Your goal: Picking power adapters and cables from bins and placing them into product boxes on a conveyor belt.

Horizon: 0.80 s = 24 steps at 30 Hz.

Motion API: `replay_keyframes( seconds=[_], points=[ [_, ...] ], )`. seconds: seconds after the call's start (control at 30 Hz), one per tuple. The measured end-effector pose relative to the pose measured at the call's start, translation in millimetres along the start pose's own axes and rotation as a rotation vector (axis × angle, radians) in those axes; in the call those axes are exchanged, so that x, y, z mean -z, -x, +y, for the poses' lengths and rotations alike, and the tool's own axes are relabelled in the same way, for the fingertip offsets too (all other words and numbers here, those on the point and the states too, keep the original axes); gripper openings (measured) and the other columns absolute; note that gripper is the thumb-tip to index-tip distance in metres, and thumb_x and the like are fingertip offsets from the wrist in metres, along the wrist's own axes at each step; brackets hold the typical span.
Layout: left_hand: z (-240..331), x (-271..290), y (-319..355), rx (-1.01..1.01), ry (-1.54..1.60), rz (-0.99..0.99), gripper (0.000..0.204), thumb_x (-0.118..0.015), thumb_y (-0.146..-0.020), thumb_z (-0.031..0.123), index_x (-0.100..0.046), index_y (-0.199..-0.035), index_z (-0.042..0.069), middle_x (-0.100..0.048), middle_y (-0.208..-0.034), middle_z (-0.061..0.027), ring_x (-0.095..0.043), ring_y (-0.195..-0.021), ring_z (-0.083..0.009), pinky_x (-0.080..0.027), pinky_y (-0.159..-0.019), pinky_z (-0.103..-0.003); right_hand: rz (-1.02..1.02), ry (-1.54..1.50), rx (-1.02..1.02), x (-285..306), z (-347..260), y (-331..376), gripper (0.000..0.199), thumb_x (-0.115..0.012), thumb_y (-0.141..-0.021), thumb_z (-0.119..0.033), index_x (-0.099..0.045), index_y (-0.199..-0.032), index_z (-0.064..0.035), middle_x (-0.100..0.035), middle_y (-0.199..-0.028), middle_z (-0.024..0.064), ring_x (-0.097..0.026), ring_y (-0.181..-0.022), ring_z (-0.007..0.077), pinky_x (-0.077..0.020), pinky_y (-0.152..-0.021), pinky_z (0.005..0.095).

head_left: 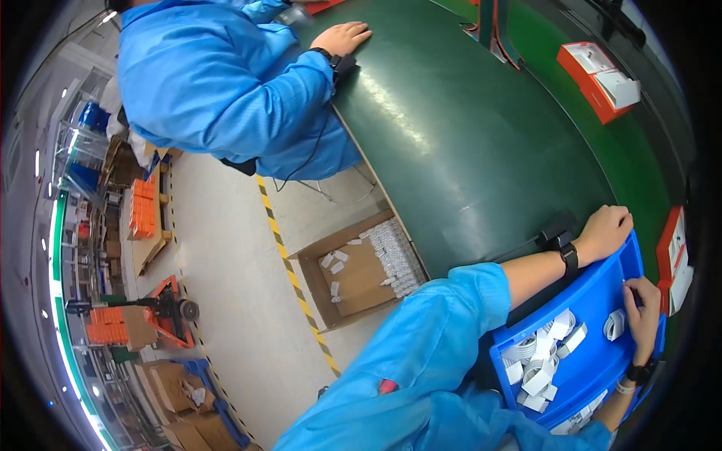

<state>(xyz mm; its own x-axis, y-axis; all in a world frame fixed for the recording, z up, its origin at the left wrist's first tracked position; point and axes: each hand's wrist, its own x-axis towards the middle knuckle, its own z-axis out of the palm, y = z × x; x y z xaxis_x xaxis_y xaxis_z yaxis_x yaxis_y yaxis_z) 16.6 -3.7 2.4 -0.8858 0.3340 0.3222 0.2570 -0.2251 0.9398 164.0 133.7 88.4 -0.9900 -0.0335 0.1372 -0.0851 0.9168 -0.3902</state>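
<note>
A blue plastic bin (pixel 580 373) stands at the lower right, with coiled white cables (pixel 538 368) bunched on its near left side. One more coiled cable (pixel 614 325) lies apart from them. My left hand (pixel 605 231) is closed at the bin's far rim, its fingers curled under; whatever they hold is hidden. Over the inside of the bin, close to the single cable, is my right hand (pixel 643 312). Its fingers are bent and apart, and I see nothing held in them.
A green work table (pixel 459 150) stretches ahead. At its far left, a co-worker in blue (pixel 218 83) rests a hand on it. A cardboard box (pixel 353 289) of small white packs sits below the edge. Red-and-white boxes (pixel 600 81) lie along the right side, past the green belt.
</note>
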Motion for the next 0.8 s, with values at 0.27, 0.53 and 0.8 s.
replay_keyframes(
  seconds=[0.27, 0.53, 0.8],
  points=[
    [9.4, -9.2, 2.5, -0.012, 0.024, -0.116, 0.024, -0.052, -0.089, 0.016, -0.062, -0.083, -0.005, -0.061, -0.074, -0.0249, -0.062, -0.064, -0.0321, -0.047, -0.059, -0.042, -0.026, 0.084, 0.098, 15.4, -4.8, 11.6, 0.008, -0.067, -0.080, -0.008, -0.067, -0.083, -0.0010, -0.064, -0.076, 0.0149, -0.061, -0.068, 0.0318, -0.0464, -0.064, 0.0385],
    [-13.7, 9.4, -1.0, 0.101, -0.101, -0.237, 0.033, -0.053, -0.099, 0.026, -0.060, -0.084, -0.002, -0.054, -0.073, 0.0003, -0.047, -0.069, -0.0103, -0.040, -0.062, -0.029, -0.249, -0.049, -0.002, 99.4, -13.4, 43.4, 0.024, -0.062, -0.090, -0.024, -0.069, -0.099, -0.0026, -0.069, -0.092, 0.0146, -0.066, -0.086, 0.0304, -0.0527, -0.076, 0.0393],
    [6.7, -2.3, 6.9, 0.248, 0.100, -0.276, 0.037, -0.046, -0.101, 0.021, -0.038, -0.066, 0.014, -0.032, -0.063, 0.0083, -0.029, -0.058, -0.0028, -0.025, -0.051, -0.024, -0.511, -0.042, -0.650, 102.7, 25.4, 203.4, 0.062, -0.077, -0.078, -0.041, -0.059, -0.124, -0.0034, -0.068, -0.106, 0.0104, -0.066, -0.092, 0.0251, -0.0528, -0.078, 0.0363]
  ],
)
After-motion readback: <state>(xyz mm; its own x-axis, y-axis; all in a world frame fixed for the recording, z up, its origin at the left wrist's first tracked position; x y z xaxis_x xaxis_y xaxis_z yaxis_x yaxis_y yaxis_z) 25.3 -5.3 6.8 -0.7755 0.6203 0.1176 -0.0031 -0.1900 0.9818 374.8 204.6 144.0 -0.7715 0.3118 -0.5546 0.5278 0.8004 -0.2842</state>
